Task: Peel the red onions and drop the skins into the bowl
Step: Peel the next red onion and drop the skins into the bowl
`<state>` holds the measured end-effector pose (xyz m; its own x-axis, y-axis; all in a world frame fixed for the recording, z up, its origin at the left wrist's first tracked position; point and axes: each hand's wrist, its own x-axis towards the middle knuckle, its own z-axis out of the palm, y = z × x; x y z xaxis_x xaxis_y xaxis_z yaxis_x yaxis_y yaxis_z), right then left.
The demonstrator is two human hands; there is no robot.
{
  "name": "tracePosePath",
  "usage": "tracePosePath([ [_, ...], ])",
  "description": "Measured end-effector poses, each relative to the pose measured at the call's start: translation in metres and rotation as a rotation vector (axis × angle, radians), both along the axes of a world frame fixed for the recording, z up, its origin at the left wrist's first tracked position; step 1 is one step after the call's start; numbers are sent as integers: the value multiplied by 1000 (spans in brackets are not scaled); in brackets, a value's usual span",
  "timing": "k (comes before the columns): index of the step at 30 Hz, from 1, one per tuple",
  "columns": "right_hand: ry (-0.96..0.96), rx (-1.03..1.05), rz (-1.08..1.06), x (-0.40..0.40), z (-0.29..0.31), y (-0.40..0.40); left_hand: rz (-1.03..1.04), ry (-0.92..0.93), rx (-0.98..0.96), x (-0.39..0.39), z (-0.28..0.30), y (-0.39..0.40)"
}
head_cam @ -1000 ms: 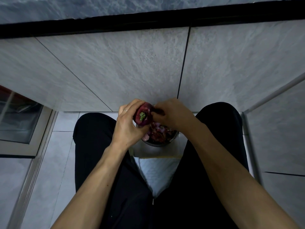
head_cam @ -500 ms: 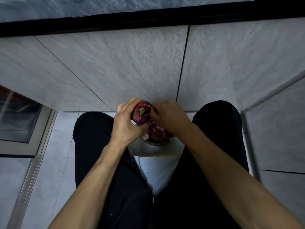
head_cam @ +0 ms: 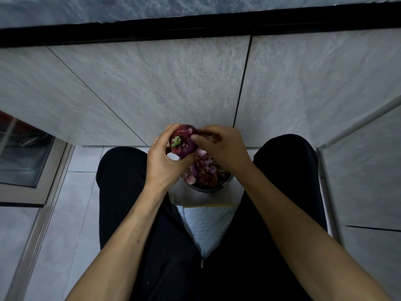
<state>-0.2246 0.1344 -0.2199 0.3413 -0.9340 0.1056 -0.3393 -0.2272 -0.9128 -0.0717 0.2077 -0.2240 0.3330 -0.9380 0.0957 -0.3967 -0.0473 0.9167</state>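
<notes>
Head view: the left hand [head_cam: 161, 164] grips a red onion [head_cam: 183, 141] above the bowl [head_cam: 226, 181] of skins [head_cam: 204, 170]. The right hand [head_cam: 223, 146] pinches papery skin at the onion's side. That skin looks thin and likely tears easily, so a loose edge is the place to hold.

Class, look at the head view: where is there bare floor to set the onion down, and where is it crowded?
Bare pale floor tile lies between the left leg and the metal door frame. It is crowded between the knees: the bowl is full of skins, and the left hand and right hand hold the onion above it.
</notes>
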Motion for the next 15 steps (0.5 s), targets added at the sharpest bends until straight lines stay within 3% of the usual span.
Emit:
tracePosePath([
  [4, 67, -178, -62, 4, -6, -1, 13, 105, 25, -5, 7, 0],
  [7, 82, -165, -159, 8, -5, -1, 32, 192, 62, -10, 12, -1],
  [9, 0, -48, -197, 8, -3, -1, 57, 272, 81, -11, 14, -2],
  [13, -352, 364, -211, 4, 3, -2, 123, 455, 121, -8, 13, -7],
  [15, -381, 429, -205, 2, 4, -2, 137, 531, 133, -7, 11, -7],
])
